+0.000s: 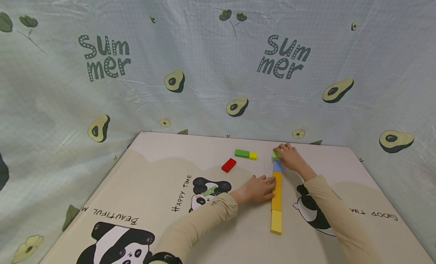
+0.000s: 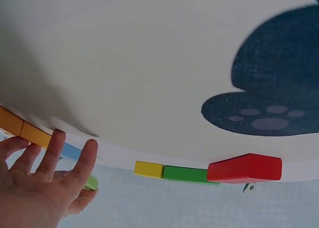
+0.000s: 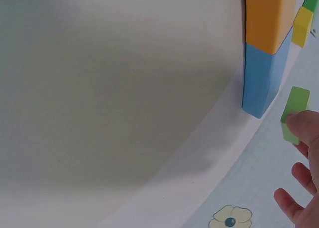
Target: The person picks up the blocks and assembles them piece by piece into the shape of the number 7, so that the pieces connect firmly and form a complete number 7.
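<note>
A straight row of blocks runs away from me: a yellow block nearest, two orange blocks, then a blue block. My right hand pinches a light green block between thumb and fingers at the row's far end. In the right wrist view a gap shows between that block and the blue block's end. My left hand lies along the left side of the row, its extended fingers at the orange blocks. In the left wrist view those fingers are spread and grip nothing.
Left of the row's far end, a green block and a small yellow block stand end to end. A red block lies at an angle nearer me. The panda-printed table ends at a patterned curtain.
</note>
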Demonstrator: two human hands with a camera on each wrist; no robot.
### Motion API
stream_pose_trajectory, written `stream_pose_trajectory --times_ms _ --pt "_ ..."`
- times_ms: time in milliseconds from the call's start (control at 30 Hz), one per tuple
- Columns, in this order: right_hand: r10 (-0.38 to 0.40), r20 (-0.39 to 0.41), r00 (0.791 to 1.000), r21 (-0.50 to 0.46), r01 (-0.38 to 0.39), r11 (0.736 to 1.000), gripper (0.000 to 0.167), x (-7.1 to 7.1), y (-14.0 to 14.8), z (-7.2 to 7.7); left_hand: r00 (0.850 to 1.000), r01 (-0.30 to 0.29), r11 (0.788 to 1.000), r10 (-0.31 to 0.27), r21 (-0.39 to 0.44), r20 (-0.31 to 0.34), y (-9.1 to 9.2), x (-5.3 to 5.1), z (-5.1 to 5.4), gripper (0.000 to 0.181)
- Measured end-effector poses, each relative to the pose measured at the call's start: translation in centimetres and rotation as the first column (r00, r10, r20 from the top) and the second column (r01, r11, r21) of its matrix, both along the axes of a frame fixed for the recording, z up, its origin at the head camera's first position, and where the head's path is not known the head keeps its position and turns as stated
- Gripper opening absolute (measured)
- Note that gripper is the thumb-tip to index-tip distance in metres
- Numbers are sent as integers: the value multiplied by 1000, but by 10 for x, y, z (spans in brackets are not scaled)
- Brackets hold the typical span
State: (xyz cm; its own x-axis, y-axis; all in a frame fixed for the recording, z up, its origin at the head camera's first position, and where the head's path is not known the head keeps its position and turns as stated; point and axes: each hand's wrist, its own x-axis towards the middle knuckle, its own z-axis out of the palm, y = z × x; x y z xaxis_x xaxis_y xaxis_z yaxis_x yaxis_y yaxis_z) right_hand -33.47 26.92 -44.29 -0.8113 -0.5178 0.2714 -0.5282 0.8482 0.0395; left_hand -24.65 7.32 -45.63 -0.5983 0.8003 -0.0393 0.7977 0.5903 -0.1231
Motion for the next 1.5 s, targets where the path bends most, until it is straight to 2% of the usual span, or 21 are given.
stream_pose_trajectory --times_ms 300,633,1100,1233,1500 --pt "-51 25 998 13 51 999 32 -5 7 -6 1000 -1 1000 1 5 11 -1 1 0 50" --pt "-89 38 995 55 87 995 28 -1 12 -10 1000 -3 1000 3 6 7 -1 2 1 50" --pt "-94 24 995 57 92 994 29 1 22 -14 1000 -9 1000 8 9 30 -2 3 1 51" --pt "-89 9 996 36 89 995 28 4 28 -15 1000 -3 1000 3 2 20 -1 3 2 51" --pt "-83 -7 997 28 83 996 27 14 33 -11 999 -12 1000 12 -2 41 -1 3 2 51"
